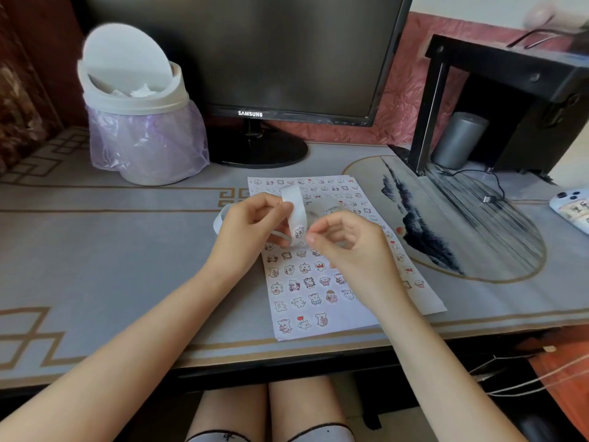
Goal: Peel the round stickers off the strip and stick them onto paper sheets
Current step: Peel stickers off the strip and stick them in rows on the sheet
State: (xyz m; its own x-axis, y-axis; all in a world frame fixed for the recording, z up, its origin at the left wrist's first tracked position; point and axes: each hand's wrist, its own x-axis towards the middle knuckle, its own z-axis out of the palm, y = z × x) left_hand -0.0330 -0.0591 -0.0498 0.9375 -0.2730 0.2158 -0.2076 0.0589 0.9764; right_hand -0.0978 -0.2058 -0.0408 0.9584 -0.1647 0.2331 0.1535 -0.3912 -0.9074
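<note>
A white sticker strip [294,202] curls up above the paper sheets [322,301], which lie on the desk and carry several round cartoon stickers. My left hand [245,231] grips the strip from the left, thumb and fingers curled round it. One round sticker [299,232] sits on the strip's lower bend. My right hand [347,244] hovers just right of it, with its curled fingertips at the sticker's edge. Whether they pinch the sticker is unclear.
A white swing-lid bin [140,122] with a purple liner stands at the back left. A black monitor [287,74] stands behind the sheets. A black stand [497,100] with a grey cylinder [459,140] is at the right, and a phone [573,208] lies at the right edge.
</note>
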